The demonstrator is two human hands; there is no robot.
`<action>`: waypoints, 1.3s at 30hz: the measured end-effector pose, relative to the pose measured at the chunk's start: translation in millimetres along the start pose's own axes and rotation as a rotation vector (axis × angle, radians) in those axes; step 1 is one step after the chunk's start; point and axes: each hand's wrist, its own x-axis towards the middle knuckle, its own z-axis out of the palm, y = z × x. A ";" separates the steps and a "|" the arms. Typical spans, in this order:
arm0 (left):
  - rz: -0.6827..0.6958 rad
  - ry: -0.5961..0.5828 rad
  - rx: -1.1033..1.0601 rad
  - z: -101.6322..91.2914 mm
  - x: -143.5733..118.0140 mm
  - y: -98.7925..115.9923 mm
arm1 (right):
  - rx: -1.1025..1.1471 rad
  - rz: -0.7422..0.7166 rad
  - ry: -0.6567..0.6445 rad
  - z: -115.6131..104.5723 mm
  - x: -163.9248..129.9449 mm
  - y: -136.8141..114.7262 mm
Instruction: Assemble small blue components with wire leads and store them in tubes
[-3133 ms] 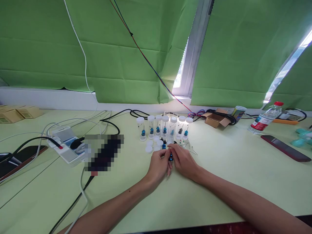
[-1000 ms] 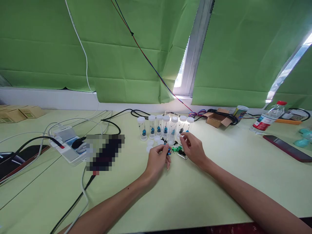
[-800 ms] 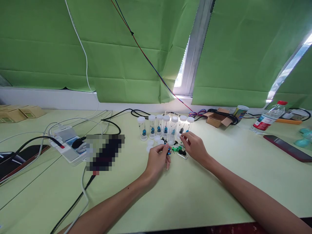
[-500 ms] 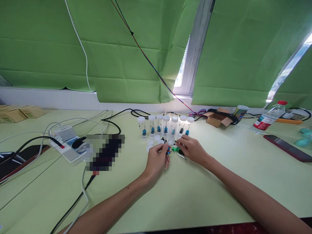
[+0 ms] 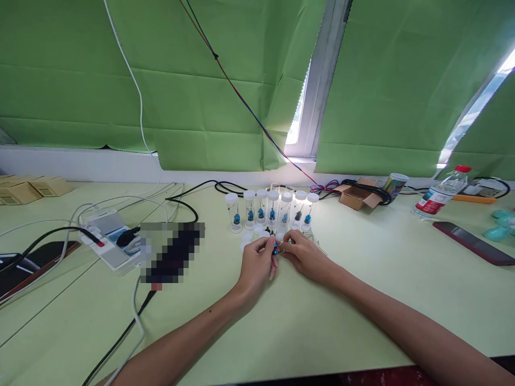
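Observation:
My left hand (image 5: 257, 261) is closed, pinching a small blue part (image 5: 276, 249) between thumb and fingertips. My right hand (image 5: 306, 256) meets it from the right, fingertips pressed together at the blue part; whatever they hold is too small to make out. Just beyond stands a row of clear plastic tubes (image 5: 249, 210) with white caps, most with a blue piece and a thin wire inside. Some loose white caps (image 5: 247, 236) lie left of the fingers. Small black pieces (image 5: 269, 231) show behind the fingertips.
To the left are a white power strip (image 5: 107, 236), cables and a blurred-out dark object (image 5: 173, 254). At the back right sit an open cardboard box (image 5: 358, 194), a can (image 5: 396, 185) and a water bottle (image 5: 440, 194). A dark red phone-like slab (image 5: 472, 243) lies at the right.
My right hand has moved left from the small green part and wire on the table to my left fingertips. My left hand still holds the blue part. The view has shifted slightly.

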 end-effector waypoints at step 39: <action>-0.068 0.034 -0.061 0.9 0.8 6.2 | 0.068 0.039 0.397 -0.3 0.7 -2.7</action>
